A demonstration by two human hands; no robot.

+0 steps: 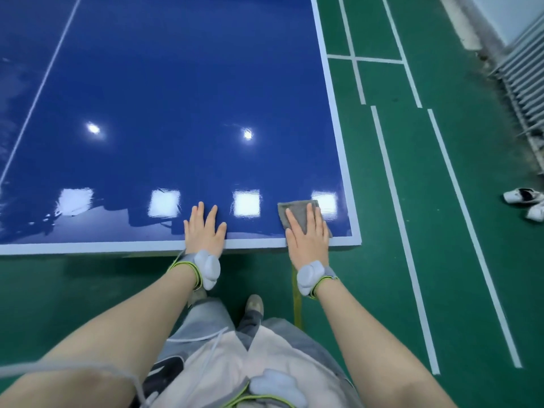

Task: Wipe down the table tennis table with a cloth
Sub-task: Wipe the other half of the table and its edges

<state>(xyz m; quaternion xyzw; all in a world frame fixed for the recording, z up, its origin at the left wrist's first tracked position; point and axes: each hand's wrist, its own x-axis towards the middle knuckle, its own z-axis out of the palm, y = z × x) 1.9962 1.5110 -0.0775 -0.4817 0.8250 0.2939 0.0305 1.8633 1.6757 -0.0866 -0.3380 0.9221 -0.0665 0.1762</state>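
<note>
The right hand point(307, 231) lies flat on the cloth point(297, 214), fingers straight and close together, pressing it to the table point(182, 98) at the near right corner, just inside the white edge line. The left hand point(204, 231) rests bare on the blue top beside it, fingers spread, palm down at the near edge, holding nothing. To wipe well from here, it seems best to keep the whole palm over the cloth so the pressure stays even, and to draw it along the near edge in straight, overlapping passes, taking in the white border and the corner itself, where dust tends to gather. The left hand can take some body weight as the reach lengthens, but it should shift off any patch before the cloth gets there. The far left of the top shows streaky reflections, perhaps damp or smeared, so that side likely wants attention too. Both forearms reach forward and down, wrists nearly straight, each wearing a strapped band point(206, 267).
</note>
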